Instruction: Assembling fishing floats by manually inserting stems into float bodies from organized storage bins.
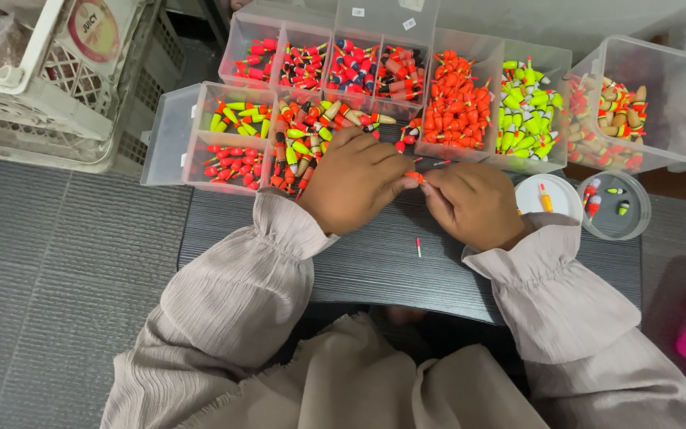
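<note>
Head view: left hand [356, 181] & right hand [474, 202] both pinch a small orange float [415, 176] between fingertips, over the dark board [375, 262], just in front of the clear divided boxes [359, 87]. Risk, imo: tiny piece slips, rolls off near the loose red-tipped stick [418, 247].

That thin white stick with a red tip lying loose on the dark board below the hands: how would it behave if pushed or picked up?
The thin stick looks very slender, so it is probably light and would skid or roll at a nudge. It lies flat on the ridged dark board, so pinching it up may need fingertips or nails. It could bend or snap if squeezed hard.
</note>
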